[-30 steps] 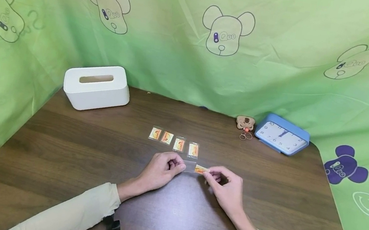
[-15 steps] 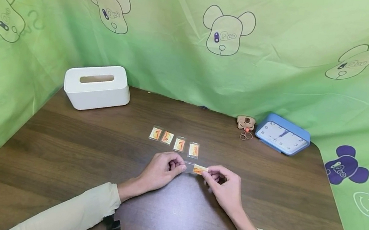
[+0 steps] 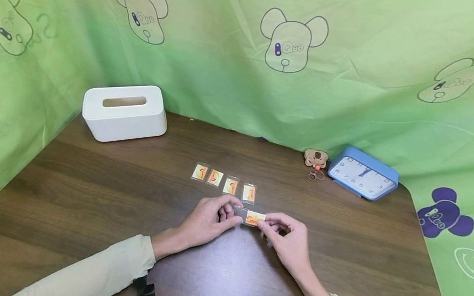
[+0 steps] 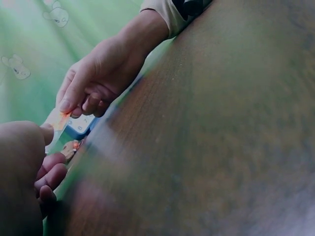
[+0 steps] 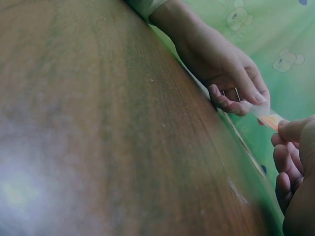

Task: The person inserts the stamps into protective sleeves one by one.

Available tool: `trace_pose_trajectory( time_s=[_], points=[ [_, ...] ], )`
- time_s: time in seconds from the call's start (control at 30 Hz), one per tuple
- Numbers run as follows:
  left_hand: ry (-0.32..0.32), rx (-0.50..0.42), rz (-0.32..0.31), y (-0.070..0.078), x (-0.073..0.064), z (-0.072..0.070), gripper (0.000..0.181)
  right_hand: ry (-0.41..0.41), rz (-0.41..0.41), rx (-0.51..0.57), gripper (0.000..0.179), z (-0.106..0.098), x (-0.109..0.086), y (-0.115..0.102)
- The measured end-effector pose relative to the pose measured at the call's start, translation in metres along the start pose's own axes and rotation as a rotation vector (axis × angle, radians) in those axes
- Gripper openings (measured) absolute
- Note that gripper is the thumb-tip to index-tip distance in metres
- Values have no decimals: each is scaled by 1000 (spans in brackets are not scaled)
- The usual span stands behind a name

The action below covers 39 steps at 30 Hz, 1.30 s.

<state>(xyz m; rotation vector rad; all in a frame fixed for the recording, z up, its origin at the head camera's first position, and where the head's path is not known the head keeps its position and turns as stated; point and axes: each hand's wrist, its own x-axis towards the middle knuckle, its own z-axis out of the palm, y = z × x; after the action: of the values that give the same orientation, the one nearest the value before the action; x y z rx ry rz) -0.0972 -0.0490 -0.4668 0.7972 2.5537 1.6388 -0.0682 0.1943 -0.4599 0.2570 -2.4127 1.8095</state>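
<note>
Between the two hands is a clear plastic sleeve (image 3: 240,213) with a small orange and cream card (image 3: 255,218) at its right part. My left hand (image 3: 211,217) pinches the sleeve's left end between thumb and forefinger. My right hand (image 3: 290,237) pinches the right end of the card, thumb in front. In the left wrist view the card (image 4: 61,121) spans from one hand's fingertips to the other's. The right wrist view shows the orange print (image 5: 270,121) beside the right thumb. Both hands are held above the brown table (image 3: 219,285).
Several sleeved cards (image 3: 215,177) lie in a row just beyond the hands. A white tissue box (image 3: 125,121) stands at the back left. At the back right are a blue clock (image 3: 364,174) and a brown bear-shaped charm (image 3: 315,158) with rings. A green printed curtain (image 3: 210,79) surrounds the table.
The card has moved left, further over the clear sleeve, with the right hand shifting slightly left. The left thumb and forefinger have spread a little. The row of cards has stayed put.
</note>
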Motion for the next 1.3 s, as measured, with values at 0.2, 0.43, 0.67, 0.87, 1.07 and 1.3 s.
trace_pose_trajectory(
  time_s=[0.2, 0.43, 0.67, 0.87, 1.07, 1.3],
  points=[
    [29, 235, 134, -2, -3, -5, 55, -5, 10, 13, 10, -1, 0, 1],
    [88, 353, 275, -5, -3, -6, 48, -18, 14, 24, 14, -1, -1, 1],
    [106, 315, 310, -6, -3, -4, 45, -26, 24, 62, 18, 0, -2, 1],
    [110, 303, 220, -3, -4, -4, 44, 5, 19, 73, 25, 1, -2, 4],
    [123, 308, 137, -2, -4, -4, 43, 75, 26, 48, 10, 1, -3, 4],
    [122, 313, 125, -2, -3, -4, 43, 53, -21, 45, 9, 1, -3, 5]
  ],
)
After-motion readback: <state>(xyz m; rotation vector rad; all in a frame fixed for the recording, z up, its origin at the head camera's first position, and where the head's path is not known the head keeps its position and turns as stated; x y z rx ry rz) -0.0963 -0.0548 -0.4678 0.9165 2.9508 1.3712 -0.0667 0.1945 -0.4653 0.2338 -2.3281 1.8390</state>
